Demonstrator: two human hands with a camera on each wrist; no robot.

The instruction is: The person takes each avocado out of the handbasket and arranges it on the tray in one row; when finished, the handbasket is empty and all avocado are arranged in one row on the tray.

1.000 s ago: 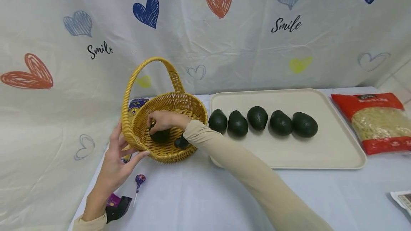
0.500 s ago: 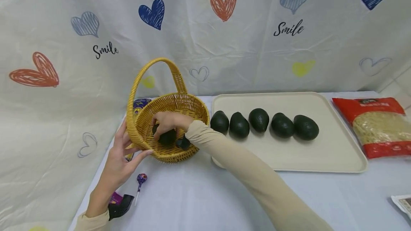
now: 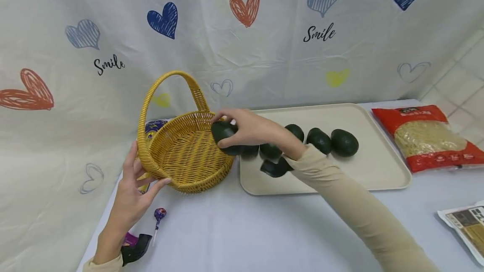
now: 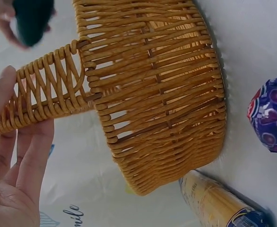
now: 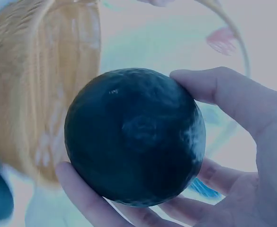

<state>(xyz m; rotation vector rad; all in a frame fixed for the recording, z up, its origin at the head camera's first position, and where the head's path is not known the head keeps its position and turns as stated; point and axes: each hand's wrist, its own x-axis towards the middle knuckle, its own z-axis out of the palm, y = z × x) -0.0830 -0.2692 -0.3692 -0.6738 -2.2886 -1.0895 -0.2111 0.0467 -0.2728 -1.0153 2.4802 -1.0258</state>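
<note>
My left hand [image 3: 130,198] holds the yellow wicker basket [image 3: 204,183] at the lower left end of its arched handle [image 3: 145,116]. In the left wrist view, the thumb and fingers lie on opposite sides of the handle. Just outside the basket's right rim, my right hand [image 3: 251,128] grips a dark green avocado [image 3: 224,132] in the air. The right wrist view shows thumb and fingers curled round this avocado [image 5: 136,137]. No avocado shows on the woven basket floor. Several more avocados [image 3: 345,143] sit in a row on the cream tray [image 3: 370,169], some partly hidden by my right arm.
A purple-wrapped lollipop [image 3: 160,214] lies before the basket. Behind the basket's left side is a blue and yellow packet [image 3: 154,126], mostly hidden. Right of the tray lies a red bag of pale pasta-like food [image 3: 431,137]. A white-edged packet [image 3: 466,228] rests nearer on the right.
My right hand has lifted the avocado out of the basket and carried it right, past the rim. The left hand keeps its hold on the basket. The head view has shifted slightly.
</note>
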